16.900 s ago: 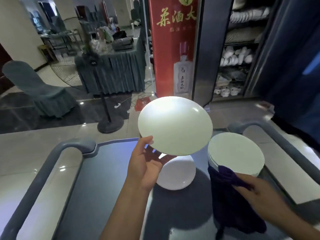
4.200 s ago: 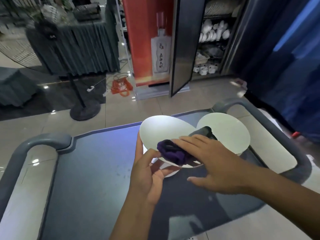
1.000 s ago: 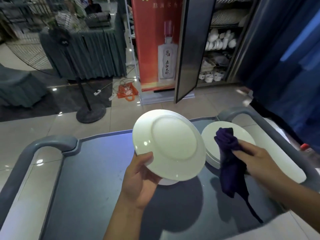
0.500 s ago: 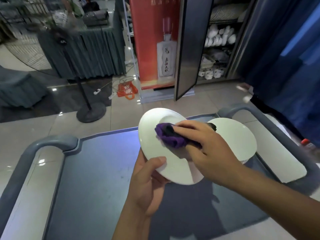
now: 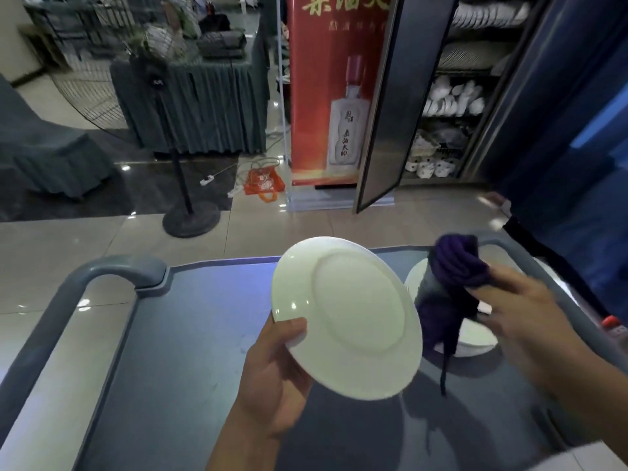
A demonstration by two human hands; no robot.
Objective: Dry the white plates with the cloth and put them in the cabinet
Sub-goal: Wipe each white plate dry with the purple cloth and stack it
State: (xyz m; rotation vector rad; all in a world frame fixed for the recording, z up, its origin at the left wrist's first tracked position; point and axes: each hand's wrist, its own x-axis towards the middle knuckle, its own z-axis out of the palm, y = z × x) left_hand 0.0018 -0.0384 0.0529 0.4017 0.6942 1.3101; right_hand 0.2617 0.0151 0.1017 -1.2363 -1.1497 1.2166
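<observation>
My left hand (image 5: 272, 375) grips a white plate (image 5: 350, 317) by its lower left rim, tilted with its underside toward me, above the grey cart top (image 5: 190, 368). My right hand (image 5: 523, 314) holds a bunched purple cloth (image 5: 452, 277) just right of the plate, apart from it, with a tail hanging down. Behind the cloth a stack of white plates (image 5: 475, 338) rests on the cart's right side, mostly hidden. The open cabinet (image 5: 448, 96) with shelves of white dishes stands ahead on the right.
The cabinet's dark door (image 5: 387, 107) swings out toward the cart. A red banner (image 5: 336, 90) stands left of it. A floor fan stand (image 5: 190, 215) and an orange bag (image 5: 265, 181) are on the tiled floor. Cart handles (image 5: 102, 277) curve up at both sides.
My right hand has lifted the cloth off the plate and pulled it away to the right. The plate stays in my left hand, its underside now uncovered.
</observation>
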